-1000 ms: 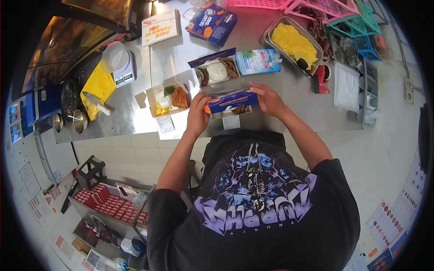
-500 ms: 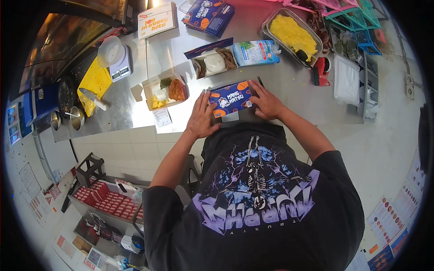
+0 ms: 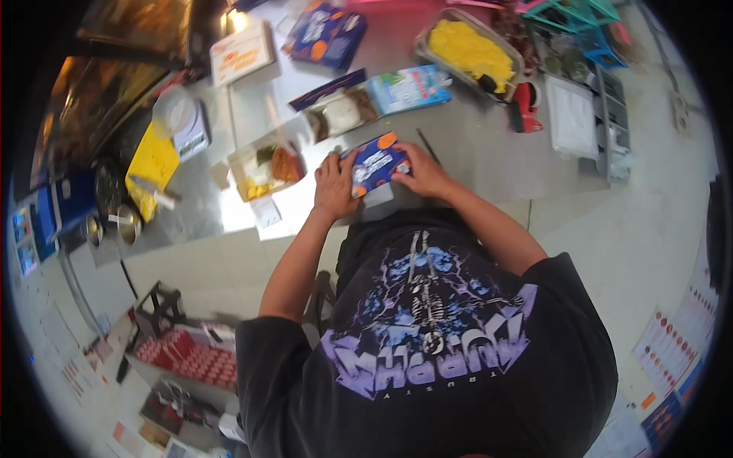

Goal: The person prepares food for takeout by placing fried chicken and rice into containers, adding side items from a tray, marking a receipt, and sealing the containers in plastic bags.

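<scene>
- Two bare hands hold a closed, shallow blue cardboard box with orange rounds and pale lettering (image 3: 376, 165) between them, low over the near edge of the smooth, shiny steel counter (image 3: 477, 160); from my distant seat I cannot tell whether its base touches the metal.
- The left hand (image 3: 334, 185) clasps the box's left end, fingers bent and slightly parted; blur keeps me from placing the thumb.
- The right hand (image 3: 424, 174) grips the right end, thumb toward the near edge, other fingers bent at the far corner.
- A thin, dark, straight stick (image 3: 428, 145) lies just beyond that hand.
- I see a flat white paper slip (image 3: 379, 196) by the box's near side.
- To the left stands an open pale cardboard carton (image 3: 237, 172), holding a rough brown fried piece (image 3: 287, 165) and soft yellow food (image 3: 258, 188).
- Beyond the box I find a second open carton with a raised blue flap (image 3: 328, 89), holding a smooth white mound (image 3: 340, 114); beside it lies a glossy blue-and-white plastic pouch (image 3: 410, 89).
- Farther right, crumbly yellow food (image 3: 469, 55) fills a rounded metal tray (image 3: 449, 71).
</scene>
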A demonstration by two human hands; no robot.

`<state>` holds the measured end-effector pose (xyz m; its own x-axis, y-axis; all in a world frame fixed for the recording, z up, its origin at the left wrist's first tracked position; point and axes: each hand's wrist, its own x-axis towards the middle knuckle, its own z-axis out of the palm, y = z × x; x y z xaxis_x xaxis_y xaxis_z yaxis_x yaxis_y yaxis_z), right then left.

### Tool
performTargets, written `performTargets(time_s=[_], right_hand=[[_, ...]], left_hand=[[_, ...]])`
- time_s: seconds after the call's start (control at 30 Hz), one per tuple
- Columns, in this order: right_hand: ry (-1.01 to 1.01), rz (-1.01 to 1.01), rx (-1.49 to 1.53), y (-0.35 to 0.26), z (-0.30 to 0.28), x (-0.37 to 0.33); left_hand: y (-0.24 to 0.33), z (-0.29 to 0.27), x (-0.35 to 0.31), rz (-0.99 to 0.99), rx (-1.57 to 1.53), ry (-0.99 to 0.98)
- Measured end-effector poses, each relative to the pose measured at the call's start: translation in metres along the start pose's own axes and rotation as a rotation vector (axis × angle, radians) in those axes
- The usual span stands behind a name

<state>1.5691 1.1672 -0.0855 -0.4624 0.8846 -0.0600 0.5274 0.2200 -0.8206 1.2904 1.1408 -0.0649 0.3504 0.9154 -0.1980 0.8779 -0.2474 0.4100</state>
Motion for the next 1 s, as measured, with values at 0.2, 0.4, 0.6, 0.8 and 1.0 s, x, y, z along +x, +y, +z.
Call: performTargets(time_s=[0.2, 0.4, 0.6, 0.8, 1.0], right_hand=[[0.120, -0.031, 0.043, 0.000, -0.006, -0.004], [0.742, 0.215, -0.303, 0.049, -0.093, -0.042], [0.908, 0.453, -0.581, 0.147, -0.235, -0.079], [0.653, 0.518, -0.199, 0.191, -0.279, -0.086], [0.630, 0.680, 0.096, 0.213, -0.293, -0.091]], left_hand=[[0.032, 0.006, 0.026, -0.092, 0.046, 0.116], [0.080, 0.027, 0.039, -0.248, -0.119, 0.107], [0.138, 0.053, 0.057, -0.419, -0.084, 0.155], [0.198, 0.047, 0.086, -0.499, 0.078, 0.157], [0.305, 0.056, 0.196, 0.182, -0.154, 0.128]])
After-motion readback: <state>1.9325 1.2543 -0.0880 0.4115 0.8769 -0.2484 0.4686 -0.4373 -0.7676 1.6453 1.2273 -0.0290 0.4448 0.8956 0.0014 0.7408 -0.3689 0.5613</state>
